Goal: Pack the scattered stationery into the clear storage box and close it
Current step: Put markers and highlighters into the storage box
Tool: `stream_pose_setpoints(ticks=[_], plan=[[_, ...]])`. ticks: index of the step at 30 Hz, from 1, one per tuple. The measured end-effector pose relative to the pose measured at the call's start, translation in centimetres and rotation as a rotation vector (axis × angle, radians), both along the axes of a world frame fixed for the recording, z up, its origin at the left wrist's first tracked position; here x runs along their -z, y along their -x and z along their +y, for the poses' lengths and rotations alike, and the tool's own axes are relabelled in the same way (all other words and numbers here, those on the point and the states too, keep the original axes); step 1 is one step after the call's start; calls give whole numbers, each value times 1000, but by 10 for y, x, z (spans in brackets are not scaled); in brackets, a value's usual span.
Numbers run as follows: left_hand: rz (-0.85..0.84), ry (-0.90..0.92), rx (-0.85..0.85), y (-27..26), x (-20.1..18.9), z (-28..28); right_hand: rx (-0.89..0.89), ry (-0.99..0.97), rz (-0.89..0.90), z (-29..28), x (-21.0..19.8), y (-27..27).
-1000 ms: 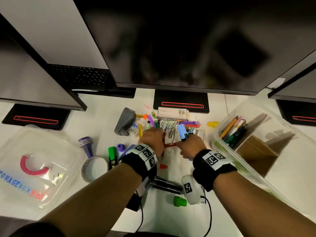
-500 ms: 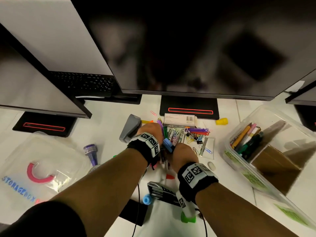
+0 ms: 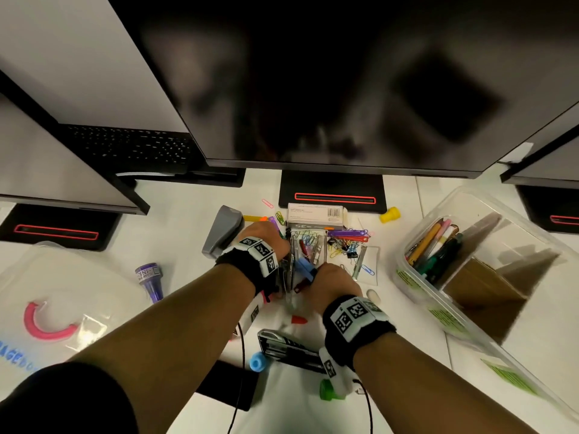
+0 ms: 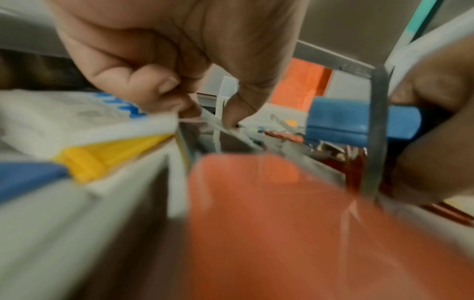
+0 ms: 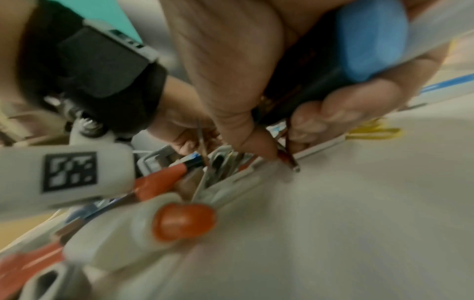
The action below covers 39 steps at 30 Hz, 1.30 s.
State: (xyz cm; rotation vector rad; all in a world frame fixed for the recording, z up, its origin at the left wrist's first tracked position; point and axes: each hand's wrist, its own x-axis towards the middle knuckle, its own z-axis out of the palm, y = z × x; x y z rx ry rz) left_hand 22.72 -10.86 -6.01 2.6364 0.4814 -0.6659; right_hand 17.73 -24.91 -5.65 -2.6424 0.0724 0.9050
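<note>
My left hand (image 3: 271, 242) and right hand (image 3: 335, 281) meet over a pile of pens and paper clips (image 3: 313, 245) in the middle of the white desk. The right hand (image 5: 287, 150) grips a blue-capped marker (image 5: 372, 40) in its palm, and its thumb and fingers pinch thin dark pens. In the left wrist view my left hand (image 4: 205, 113) pinches a thin pen in the pile, with the blue-capped marker (image 4: 359, 121) just to its right. The clear storage box (image 3: 416, 292) stands open at the right with several pens (image 3: 435, 245) inside. Its lid (image 3: 62, 292), with a pink handle, lies at the left.
Three monitors on black stands (image 3: 332, 195) hang over the desk's back. Around the pile lie a grey stapler (image 3: 224, 230), a white carton (image 3: 316, 211), a yellow cap (image 3: 390, 214), a purple ink bottle (image 3: 149, 278), a black stapler (image 3: 288, 349) and loose blue, green and red caps.
The two hands have drawn close together over the pile. The right hand still holds the blue-capped marker and now also pinches thin pens. The head view has shifted nearer.
</note>
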Motion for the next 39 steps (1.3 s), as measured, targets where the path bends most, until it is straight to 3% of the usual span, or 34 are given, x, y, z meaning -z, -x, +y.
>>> stream_pose_setpoints(ticks=[3, 6, 8, 12, 15, 19, 22, 26, 33, 39], plan=[[-3, 115, -50, 1, -5, -1, 154, -120, 93, -12, -7, -5], [-14, 182, -79, 4, -10, -4, 517, -438, 268, -26, -18, -3], [-102, 296, -175, 5, -12, -3, 640, -574, 358, -33, -25, -1], [-371, 500, -313, -3, -22, -1, 616, -585, 355, -42, -33, 2], [-461, 437, -236, -9, -29, -2, 601, -547, 361, -49, -36, 2], [-261, 51, 156, -7, -27, -6, 566, -515, 340, -56, -32, 5], [-68, -84, 306, -3, -11, -11, 592, -537, 290, -62, -30, 7], [28, -164, 311, 2, 7, -20, 660, -606, 251, -70, -28, 11], [-67, -131, 318, 10, 13, -25, 539, -560, 187, -74, -31, 11], [26, -91, 348, 12, 2, -20, 484, -558, 157, -71, -35, 10]])
